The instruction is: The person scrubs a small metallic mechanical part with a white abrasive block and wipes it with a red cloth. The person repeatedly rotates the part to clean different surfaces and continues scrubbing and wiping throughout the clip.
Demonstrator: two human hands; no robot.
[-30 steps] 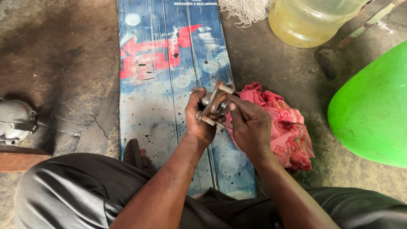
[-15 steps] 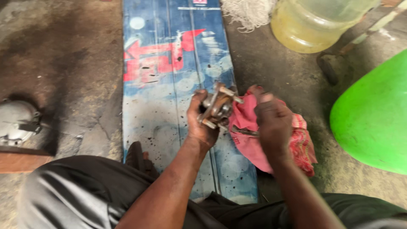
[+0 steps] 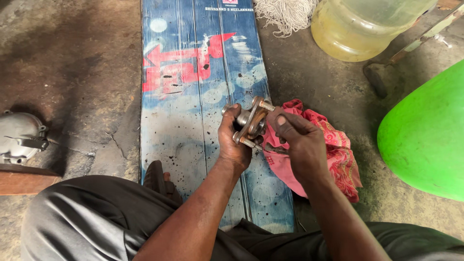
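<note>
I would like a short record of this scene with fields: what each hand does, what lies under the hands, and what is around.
left hand: grips a metal flanged part with studs
right hand: holds a pink-red rag against the part
surface below: blue printed sheet on the concrete floor
left side: grey metal cover
top right: yellowish plastic jar, white threads
right side: green plastic object

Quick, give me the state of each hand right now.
Left hand: closed around the metal flanged part, holding it up.
Right hand: gripping the pink rag, fingers pressed against the same part.
</note>
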